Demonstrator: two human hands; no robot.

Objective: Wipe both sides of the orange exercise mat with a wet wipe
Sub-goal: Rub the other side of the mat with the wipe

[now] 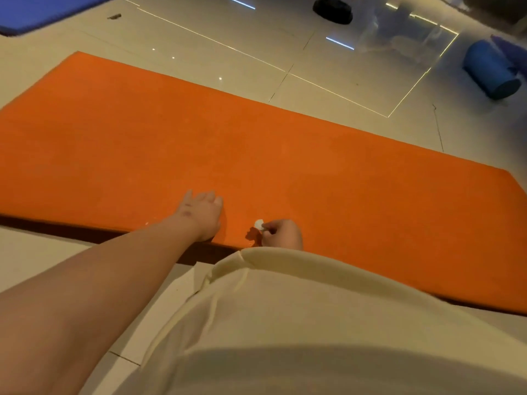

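The orange exercise mat lies flat on the tiled floor and fills the middle of the view. My left hand rests on it near the front edge, fingers straight and palm down. Just to its right, my right hand is curled and pinches a small white wet wipe against the mat surface. My cream-coloured clothing hides my right wrist and part of the mat's front edge.
A blue mat lies flat at the far left. A rolled blue mat sits at the far right. A black round object is on the floor at the back. Glossy tiles surround the orange mat.
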